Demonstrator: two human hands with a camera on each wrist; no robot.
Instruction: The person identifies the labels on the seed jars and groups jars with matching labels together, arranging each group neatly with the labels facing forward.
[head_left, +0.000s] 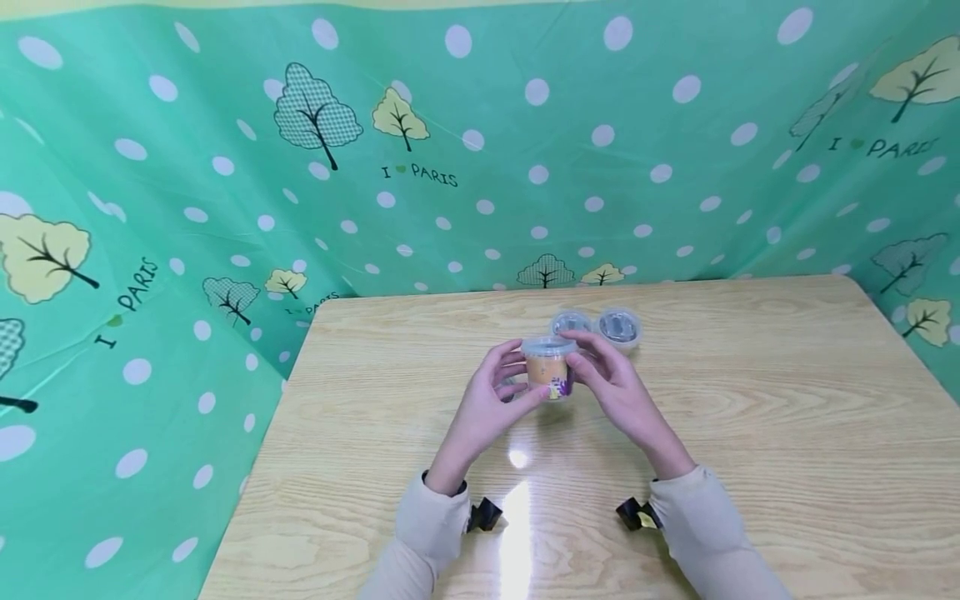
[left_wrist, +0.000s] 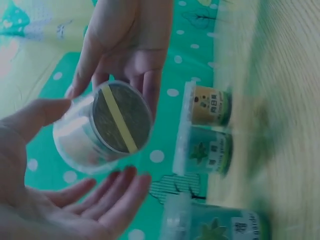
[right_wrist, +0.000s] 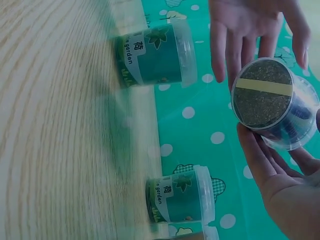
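Observation:
A lidded clear plastic cup [head_left: 548, 367] with an orange and purple label is held above the table between the two hands. In the left wrist view its base [left_wrist: 122, 117] shows dark, soil-like contents and a yellow strip. My right hand [head_left: 617, 385] grips the cup from the right, thumb on one side and fingers on the other. My left hand [head_left: 491, 400] is at its left, the thumb by the cup and the fingers fairly straight; in the left wrist view those fingers [left_wrist: 117, 200] stand apart from it. Behind the left fingers, another cup [head_left: 507, 390] is mostly hidden.
Two more lidded cups [head_left: 572, 321] [head_left: 618, 327] stand side by side toward the table's back edge. Wrist views show a green-labelled cup [right_wrist: 155, 55] and an orange-labelled cup [left_wrist: 207, 106]. A polka-dot green cloth [head_left: 480, 200] hangs behind the wooden table [head_left: 750, 417].

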